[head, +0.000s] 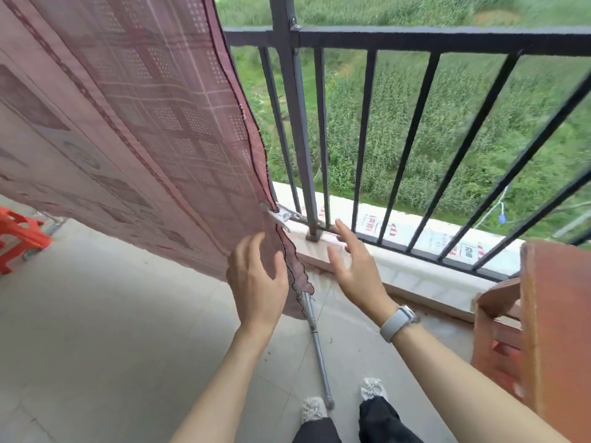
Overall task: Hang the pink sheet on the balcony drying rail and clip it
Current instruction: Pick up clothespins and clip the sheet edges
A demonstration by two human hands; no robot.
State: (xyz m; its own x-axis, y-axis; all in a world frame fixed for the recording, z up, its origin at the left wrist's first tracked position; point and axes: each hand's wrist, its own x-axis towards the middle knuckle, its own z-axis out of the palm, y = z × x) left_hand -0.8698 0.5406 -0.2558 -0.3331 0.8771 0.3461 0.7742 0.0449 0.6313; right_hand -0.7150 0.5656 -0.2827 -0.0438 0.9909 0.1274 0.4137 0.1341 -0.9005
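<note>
The pink patterned sheet (137,123) hangs down across the left half of the view, its dark-stitched right edge running down to a loose lower corner near the floor. My left hand (257,279) is at that lower corner, fingers spread, thumb touching the fabric edge. My right hand (355,270), with a grey wristband, hovers open to the right of the sheet, apart from it, in front of the ledge. A metal clip or bracket (281,215) shows at the sheet's edge by the railing post. The rail the sheet hangs from is out of view.
A dark metal balcony railing (415,39) with vertical bars stands on a tiled ledge (415,276). A grey metal pole (316,343) lies on the floor by my feet. A brown wooden stool (550,330) is at right, an orange plastic stool (19,235) at far left.
</note>
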